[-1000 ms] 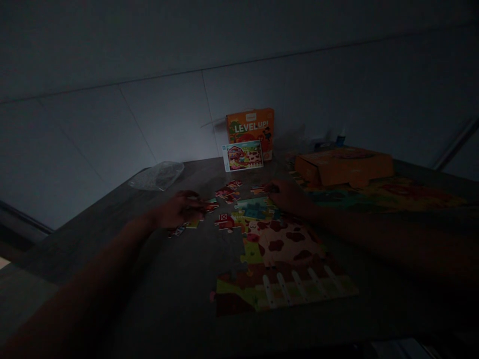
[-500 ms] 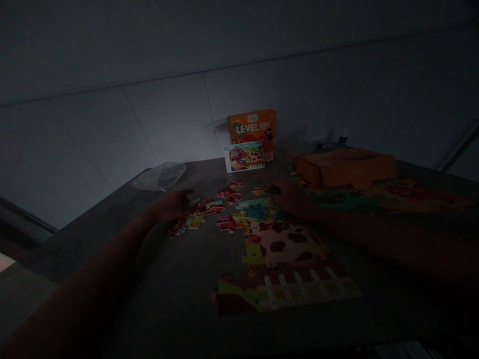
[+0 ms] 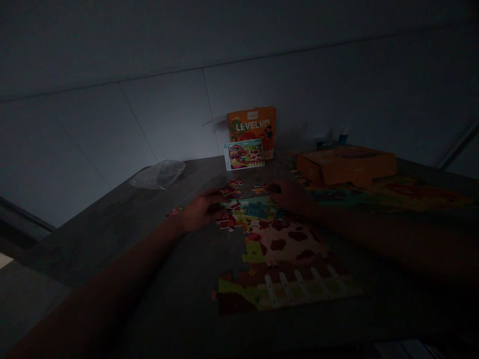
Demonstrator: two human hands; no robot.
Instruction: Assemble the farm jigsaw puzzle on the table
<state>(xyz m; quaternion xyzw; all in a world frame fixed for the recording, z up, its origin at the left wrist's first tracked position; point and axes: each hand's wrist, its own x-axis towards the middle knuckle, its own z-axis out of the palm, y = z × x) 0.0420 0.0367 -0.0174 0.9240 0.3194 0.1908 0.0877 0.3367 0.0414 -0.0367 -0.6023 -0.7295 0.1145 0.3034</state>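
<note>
Left hand (image 3: 200, 213) low over the table (image 3: 123, 234), palm down, fingers curled toward loose puzzle pieces (image 3: 229, 192) at the upper left edge of the half-built puzzle (image 3: 284, 259); too dark to tell whether closed on a piece or merely resting on them. One stray piece (image 3: 173, 212) just left of the wrist, apart from the rest.

Right hand (image 3: 290, 195) resting at the top right corner of the puzzle, fingertips at a small piece (image 3: 260, 189); grip or mere touch impossible to tell in the gloom. Forearm stretched back along the right side of the table.

Between the two hands, the puzzle's upper part: blue and yellow patches, then a spotted brown-and-cream cow shape, then a white fence along the near edge. Left side of the puzzle ragged, with table showing through a gap.

Farther back, a reference picture (image 3: 244, 154) propped against an orange box (image 3: 252, 127) lettered "LEVEL UP!", both upright at the wall (image 3: 149, 99). To the left of these, a clear plastic bag (image 3: 157, 174) lying flat. To the right, an orange box lid (image 3: 346, 165) resting on a second finished puzzle (image 3: 396, 195), well apart from the left hand, near the right forearm.
</note>
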